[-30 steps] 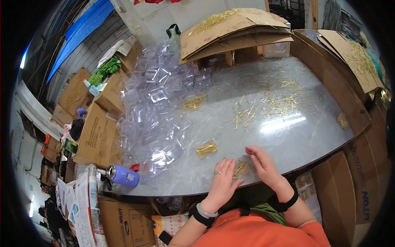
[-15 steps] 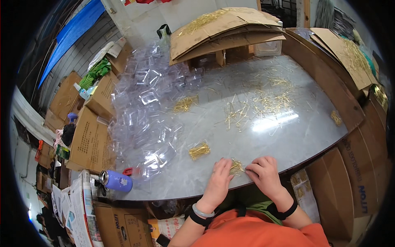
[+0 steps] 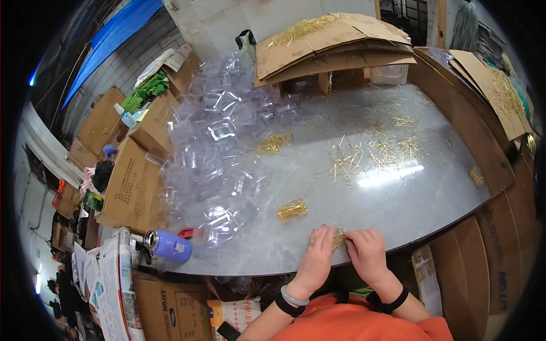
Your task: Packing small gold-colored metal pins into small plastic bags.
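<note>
A small bundle of gold wire hooks lies near the table's front edge, between my two hands. My left hand holds its left side, fingers close together and pointing away from me. Against its right end, my right hand has its fingers bent and thumb pressed in. The hands partly hide the bundle. Just beyond and to the left rests a tidier bundle of hooks. Loose gold hooks are scattered across the far right, and a smaller heap sits farther back, beside the plastic boxes.
Clear plastic boxes are heaped over the table's left side. A purple bottle and a red object stand at the near left. Stacked cardboard covers the back. A cardboard wall borders the right edge.
My right hand has moved in closer to my left, and its fingers now meet the bundle between them. The whole view has shifted slightly, moving the table rightward in the picture.
</note>
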Motion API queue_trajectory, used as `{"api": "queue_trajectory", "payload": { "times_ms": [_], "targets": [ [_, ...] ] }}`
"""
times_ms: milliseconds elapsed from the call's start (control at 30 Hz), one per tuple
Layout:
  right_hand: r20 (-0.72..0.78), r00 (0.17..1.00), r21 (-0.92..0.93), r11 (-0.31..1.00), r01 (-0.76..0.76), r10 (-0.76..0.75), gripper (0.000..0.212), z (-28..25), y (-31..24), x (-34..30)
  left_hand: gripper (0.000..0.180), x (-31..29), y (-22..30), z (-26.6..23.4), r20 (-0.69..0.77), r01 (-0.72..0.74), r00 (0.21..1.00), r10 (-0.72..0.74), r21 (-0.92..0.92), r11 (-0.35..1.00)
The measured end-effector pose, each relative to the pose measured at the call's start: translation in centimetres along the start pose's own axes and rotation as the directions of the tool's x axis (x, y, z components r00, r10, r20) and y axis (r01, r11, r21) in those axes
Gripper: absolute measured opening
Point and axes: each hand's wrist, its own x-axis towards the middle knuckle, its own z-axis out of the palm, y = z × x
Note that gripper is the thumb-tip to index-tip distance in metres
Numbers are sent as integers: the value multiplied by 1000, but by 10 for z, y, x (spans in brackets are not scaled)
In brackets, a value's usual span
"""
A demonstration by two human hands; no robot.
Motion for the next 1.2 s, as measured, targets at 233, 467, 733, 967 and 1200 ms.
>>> {"api": "queue_trajectory", "payload": {
  "times_ms": [233, 467, 733, 967, 1200],
  "targets": [
    [4, 999, 22, 999, -34, 34, 23, -13, 11, 10, 53, -2, 3, 0, 17, 64, 998, -65, 89, 994],
    [136, 989, 26, 998, 60, -63, 25, -8, 18, 44, 48, -2, 0, -4, 45, 28, 999, -30, 54, 998],
    [378, 914, -74, 989, -131, 150, 17, 7, 10, 78, 40, -2, -2, -5, 94, -15, 996, 7, 82, 997],
    [382, 896, 34, 966, -257, 225, 25, 1, 12, 69, 42, -4, -5, -3, 31, -29, 999, 28, 44, 999],
    [282, 946, 14, 985, -169, 158, 21, -2, 14, 80, 39, 0, -1, -1, 30, -47, 999, 45, 49, 998]
  ]
}}
